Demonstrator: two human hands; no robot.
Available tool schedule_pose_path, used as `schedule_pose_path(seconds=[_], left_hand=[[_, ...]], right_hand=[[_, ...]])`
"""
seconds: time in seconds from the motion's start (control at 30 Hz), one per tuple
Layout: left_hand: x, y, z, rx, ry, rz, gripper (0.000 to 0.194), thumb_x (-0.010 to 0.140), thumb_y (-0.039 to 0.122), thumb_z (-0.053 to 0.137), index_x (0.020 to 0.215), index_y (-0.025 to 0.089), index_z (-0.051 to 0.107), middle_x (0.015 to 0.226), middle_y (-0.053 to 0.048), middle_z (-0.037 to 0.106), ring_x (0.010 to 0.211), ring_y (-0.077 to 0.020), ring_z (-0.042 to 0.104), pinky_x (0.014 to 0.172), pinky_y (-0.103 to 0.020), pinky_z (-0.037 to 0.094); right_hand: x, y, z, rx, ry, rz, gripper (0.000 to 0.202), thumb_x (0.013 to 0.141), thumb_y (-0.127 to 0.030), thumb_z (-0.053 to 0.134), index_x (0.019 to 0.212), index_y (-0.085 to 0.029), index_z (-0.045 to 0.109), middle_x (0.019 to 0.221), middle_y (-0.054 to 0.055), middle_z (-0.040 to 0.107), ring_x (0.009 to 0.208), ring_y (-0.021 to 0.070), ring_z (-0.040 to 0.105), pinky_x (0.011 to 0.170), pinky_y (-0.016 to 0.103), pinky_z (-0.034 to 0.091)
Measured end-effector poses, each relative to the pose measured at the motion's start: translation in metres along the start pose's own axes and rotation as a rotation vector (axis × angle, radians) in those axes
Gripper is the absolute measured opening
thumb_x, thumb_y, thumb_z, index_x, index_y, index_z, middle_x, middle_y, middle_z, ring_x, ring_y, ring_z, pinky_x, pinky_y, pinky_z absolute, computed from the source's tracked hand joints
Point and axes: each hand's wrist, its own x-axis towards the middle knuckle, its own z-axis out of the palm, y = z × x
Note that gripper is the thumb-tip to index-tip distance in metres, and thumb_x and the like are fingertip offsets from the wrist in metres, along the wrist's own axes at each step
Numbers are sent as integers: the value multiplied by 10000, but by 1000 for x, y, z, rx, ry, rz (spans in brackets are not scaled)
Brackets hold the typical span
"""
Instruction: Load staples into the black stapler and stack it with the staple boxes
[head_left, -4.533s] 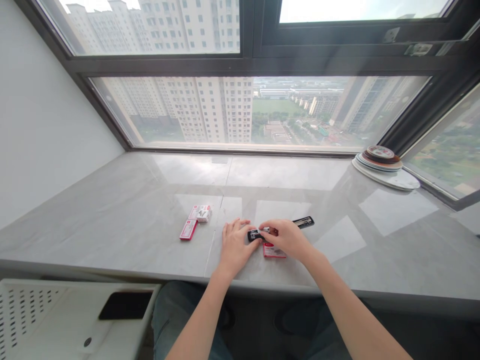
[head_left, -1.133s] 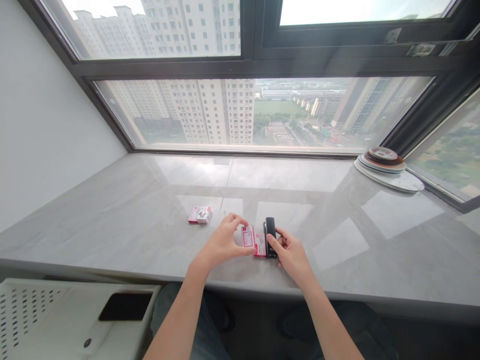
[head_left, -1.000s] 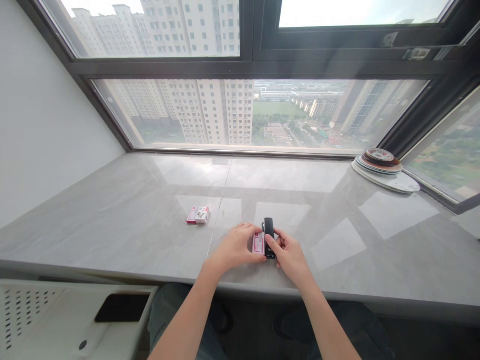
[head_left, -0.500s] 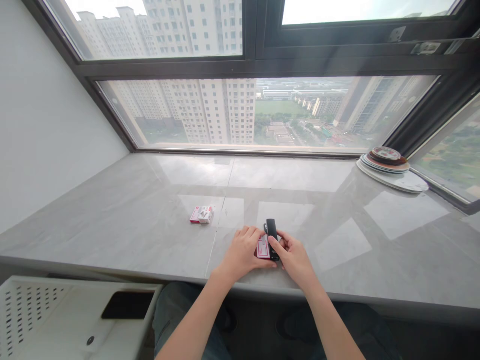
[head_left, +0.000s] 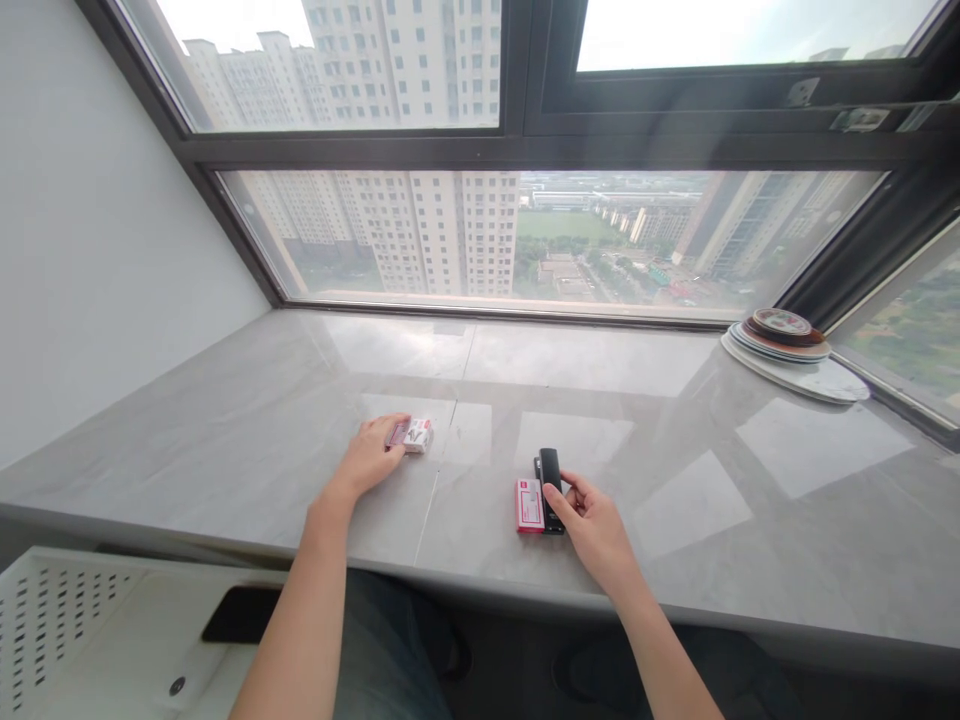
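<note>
On the left part of the counter, my left hand [head_left: 369, 455] has its thumb and fingers around the left end of a pair of small boxes. The nearer one to my palm is a red-and-white box [head_left: 397, 433], partly hidden by the fingers; a white box with a dark printed picture [head_left: 417, 435] sits against its right side. My right hand [head_left: 596, 520] holds a black stapler [head_left: 550, 490] with the thumb on top and the fingers at its right side. Another red-and-white box [head_left: 529, 506] lies flush along the stapler's left side.
The grey marble-look counter [head_left: 630, 400] runs below a dark window frame [head_left: 360, 150]. Several stacked plates [head_left: 795, 365] stand at the far right corner. A white perforated unit [head_left: 97, 640] with a dark rectangular opening is at lower left.
My left hand has left the red-and-white box beside the stapler and moved left to the pair of small boxes. My right hand stays on the stapler. The view has shifted slightly.
</note>
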Motion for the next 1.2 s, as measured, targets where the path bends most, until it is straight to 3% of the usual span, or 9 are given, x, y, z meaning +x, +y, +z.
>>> schedule_pose_path(seconds=[0.13,0.23,0.4,0.53,0.63,0.83,1.0,1.1,1.2], left_hand=[[-27,-16,-7,13,-125,10,573,765,328,661,1333,291,598,1340,-40,653,1281,-307,552,1061,-423,463],[-52,-3,-20,-17,-275,-60,557,748,413,737,1278,291,619,1263,-39,676,1141,-296,647,956,-402,535],[-76,82,-21,-143,-377,82,486,787,437,753,1242,311,639,1217,-43,668,1070,-289,672,878,-393,569],[-75,152,7,-275,-360,348,539,804,289,713,1330,319,598,1275,-33,632,1153,-259,637,1006,-385,526],[-73,173,32,-287,-346,429,572,766,217,718,1319,310,608,1273,-32,638,1194,-271,610,1050,-398,498],[-77,165,57,-339,-348,385,653,799,297,801,1399,366,553,1292,-7,659,1239,-256,594,1070,-394,482],[-75,156,52,-362,-317,384,819,776,439,853,1495,381,466,1425,-23,594,1324,-269,536,1080,-399,482],[-56,125,37,-306,-83,169,403,972,513,603,1333,334,596,1277,-16,649,1143,-208,612,966,-337,515],[-28,78,22,-199,135,-93,393,1060,449,398,1303,184,556,1045,-64,641,913,-202,601,820,-334,482]], right_hand=[[0,0,0,6,4,-1,634,866,-686,656,1252,-184,692,684,-31,496,644,164,494,632,282,423],[0,-1,0,9,0,-1,620,875,-678,654,1257,-191,689,687,-33,492,648,164,490,632,283,419],[0,-1,0,11,-6,3,600,890,-665,649,1257,-192,686,691,-34,491,655,164,494,640,282,417],[1,1,0,24,-3,-8,627,880,-671,659,1270,-180,678,681,-40,499,645,162,500,633,278,417],[1,3,0,27,3,-12,629,865,-682,669,1235,-175,690,670,-43,507,629,159,499,611,274,407],[2,-2,-2,21,-7,-15,606,855,-724,644,1081,-167,721,656,-30,526,618,161,493,578,272,388],[-11,-8,-16,23,3,32,700,898,-740,559,1311,-182,647,766,-4,606,559,146,494,546,280,413],[-26,-6,-28,-22,-30,71,745,864,-697,654,1420,-207,579,805,-22,595,560,126,503,582,279,448],[-36,-5,-32,-131,-76,63,865,812,-650,744,1520,-213,505,747,-41,570,618,149,540,626,284,467]])
